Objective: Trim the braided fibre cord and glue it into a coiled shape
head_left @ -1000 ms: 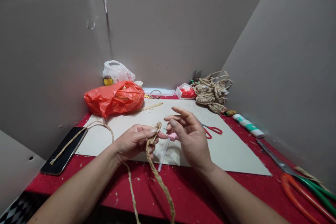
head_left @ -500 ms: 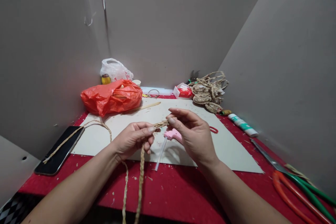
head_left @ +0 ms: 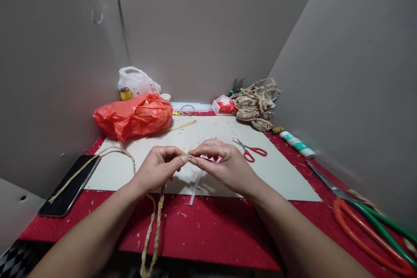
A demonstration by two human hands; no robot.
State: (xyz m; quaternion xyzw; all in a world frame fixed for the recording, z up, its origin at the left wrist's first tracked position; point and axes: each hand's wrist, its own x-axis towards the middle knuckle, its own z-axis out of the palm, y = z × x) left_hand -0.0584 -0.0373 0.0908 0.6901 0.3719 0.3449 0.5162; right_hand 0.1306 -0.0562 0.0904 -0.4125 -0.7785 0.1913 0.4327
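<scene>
Between my two hands, over the middle of the white sheet (head_left: 211, 128), is the end of a braided straw cord (head_left: 158, 221). My left hand (head_left: 161, 165) pinches it between thumb and fingers. My right hand (head_left: 221, 160) pinches the same short stretch, its fingertips touching those of the left. Most of the gripped part is hidden by the fingers. The cord hangs in two strands below my left hand past the table edge, and one end lies across the black phone (head_left: 70, 186). Under my right hand, a pink glue gun (head_left: 211, 158) is mostly covered, its clear glue stick (head_left: 196, 189) poking toward me.
Red-handled scissors (head_left: 250, 150) lie right of my hands. Large shears (head_left: 361, 208) rest at the table's right edge beside a white-green roll (head_left: 297, 144). At the back are a red plastic bag (head_left: 133, 117), a tissue pack (head_left: 224, 105) and coiled straw cords (head_left: 257, 104).
My right hand has moved left and closed down against my left fingertips on the cord. The small scissors, mostly hidden before, now show. The view has shifted slightly.
</scene>
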